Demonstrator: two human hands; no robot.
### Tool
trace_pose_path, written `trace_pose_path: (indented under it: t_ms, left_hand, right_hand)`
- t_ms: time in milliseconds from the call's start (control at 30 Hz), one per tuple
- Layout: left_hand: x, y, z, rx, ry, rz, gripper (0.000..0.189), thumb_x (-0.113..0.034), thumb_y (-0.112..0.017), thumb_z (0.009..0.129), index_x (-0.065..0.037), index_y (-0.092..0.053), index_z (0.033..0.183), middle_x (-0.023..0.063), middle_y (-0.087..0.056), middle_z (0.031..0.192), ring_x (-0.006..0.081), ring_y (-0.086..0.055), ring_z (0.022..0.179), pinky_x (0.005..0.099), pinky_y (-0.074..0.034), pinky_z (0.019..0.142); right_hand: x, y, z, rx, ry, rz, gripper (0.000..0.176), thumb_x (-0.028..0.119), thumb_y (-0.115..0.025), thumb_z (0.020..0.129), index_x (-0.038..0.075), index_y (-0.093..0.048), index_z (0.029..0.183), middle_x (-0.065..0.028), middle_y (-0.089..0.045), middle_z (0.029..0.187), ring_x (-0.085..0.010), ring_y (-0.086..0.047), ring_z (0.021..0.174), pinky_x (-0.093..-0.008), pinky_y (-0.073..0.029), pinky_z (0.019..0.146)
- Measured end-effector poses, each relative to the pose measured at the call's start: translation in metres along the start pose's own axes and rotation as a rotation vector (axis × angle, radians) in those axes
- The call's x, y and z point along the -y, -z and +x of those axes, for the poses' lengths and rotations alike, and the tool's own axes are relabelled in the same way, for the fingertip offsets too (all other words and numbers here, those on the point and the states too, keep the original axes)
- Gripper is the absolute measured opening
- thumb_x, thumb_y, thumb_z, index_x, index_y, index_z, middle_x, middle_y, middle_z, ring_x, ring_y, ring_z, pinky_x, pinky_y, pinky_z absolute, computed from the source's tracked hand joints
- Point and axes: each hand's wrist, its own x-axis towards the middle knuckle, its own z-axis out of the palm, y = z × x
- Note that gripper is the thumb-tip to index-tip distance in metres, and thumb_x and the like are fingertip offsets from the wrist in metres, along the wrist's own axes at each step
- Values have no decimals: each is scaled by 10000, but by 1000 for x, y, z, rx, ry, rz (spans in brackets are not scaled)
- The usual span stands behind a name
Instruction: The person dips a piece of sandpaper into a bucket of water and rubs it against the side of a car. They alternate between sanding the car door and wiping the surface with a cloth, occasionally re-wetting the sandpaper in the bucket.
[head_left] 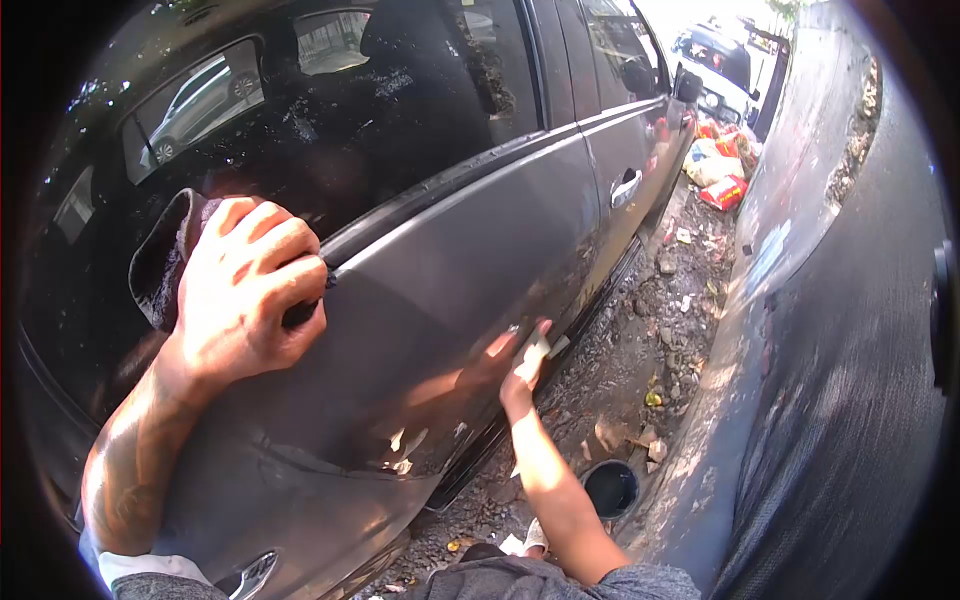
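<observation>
I stand against the side of a grey car (450,270). My left hand (245,290) is shut on a dark cloth (165,255) and presses it against the rear side window (300,110) near its lower trim. My right hand (525,365) reaches down to the lower part of the rear door and holds a small pale piece, like sandpaper or a pad (535,350), flat against the panel. Pale scuffed patches (405,450) show on the door below and to the left of that hand.
Gravel and litter (660,330) cover the ground beside the car. A small dark round bowl (610,488) sits on the ground near my right arm. Coloured bags (720,165) lie ahead by the front door, with another vehicle (720,65) beyond. A grey wall (850,350) runs on the right.
</observation>
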Motion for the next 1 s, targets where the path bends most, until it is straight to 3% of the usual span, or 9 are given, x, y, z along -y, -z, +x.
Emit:
trace_pose_path:
  t_ms: [67, 133, 167, 233, 467, 500, 533, 767, 1000]
  left_hand:
    - [-3, 4, 1, 25, 36, 34, 220, -92, -758, 579, -116, -589, 718, 24, -585, 853, 236, -600, 883, 414, -453, 875]
    - [-3, 6, 3, 21, 29, 32, 228, -84, -760, 572, -114, -585, 715, 27, -584, 853, 241, -599, 879, 415, -451, 873]
    - [-3, 6, 2, 22, 27, 32, 237, -76, -762, 565, -112, -581, 713, 29, -584, 853, 247, -598, 874, 417, -449, 870]
    - [-4, 5, 2, 23, 8, 32, 252, -68, -764, 547, -110, -571, 703, 36, -578, 845, 259, -594, 859, 418, -444, 853]
    - [-8, 7, 4, 8, 16, 38, 298, -32, -740, 526, -108, -487, 664, 64, -551, 836, 303, -570, 844, 442, -430, 866]
    - [-9, 6, 4, 3, 11, 31, 298, -32, -740, 526, -108, -487, 664, 64, -551, 836, 303, -570, 844, 442, -430, 866]
    - [-9, 7, 3, 6, 15, 39, 298, -29, -736, 525, -108, -485, 664, 63, -548, 832, 302, -569, 842, 441, -430, 864]
    - [-14, 11, 5, 34, 6, 73, 311, -11, -729, 516, -108, -474, 664, 63, -542, 812, 296, -562, 812, 436, -430, 856]
    - [-10, 10, 4, 66, 24, 81, 299, -14, -723, 522, -102, -478, 669, 74, -542, 823, 299, -582, 858, 454, -435, 902]
  right_hand:
    - [2, -2, -13, 29, 91, -152, 708, 420, -287, 1116, 39, 26, 1625, -100, 17, 1722, -206, -70, 1573, -354, -85, 1272]
    - [65, -59, -90, -117, -340, 193, 746, 390, -346, 1058, 117, 31, 1641, -42, 88, 1722, -171, 67, 1574, -364, 46, 1268]
    - [11, -48, -140, 51, -165, 170, 733, 363, -358, 1081, 38, 13, 1623, -54, 135, 1711, -169, 151, 1558, -352, 101, 1258]
    - [-5, -38, -130, 112, 11, 0, 749, 343, -384, 1059, 57, 11, 1628, -40, 126, 1715, -179, 124, 1567, -358, 83, 1263]
    - [39, -25, -59, -131, -265, 103, 747, 445, -347, 1073, 106, 4, 1639, -48, 76, 1721, -183, 65, 1576, -354, 62, 1260]
    - [60, -42, -94, -212, -549, 305, 811, 520, -373, 1058, 112, 21, 1637, -47, 85, 1719, -176, 80, 1574, -367, 80, 1256]
    - [-32, -25, -151, 48, -87, 194, 869, 588, -401, 1037, 126, 27, 1636, -43, 105, 1717, -169, 111, 1570, -384, 93, 1251]
    - [-69, 51, -21, -130, -425, 643, 732, 479, -347, 1078, 72, -108, 1638, -44, -45, 1718, -189, -50, 1578, -322, -24, 1261]
    - [-15, -23, -137, -309, -432, 390, 619, 405, -392, 1057, 60, -323, 1567, -33, -381, 1535, -192, -342, 1407, -334, -205, 1199]
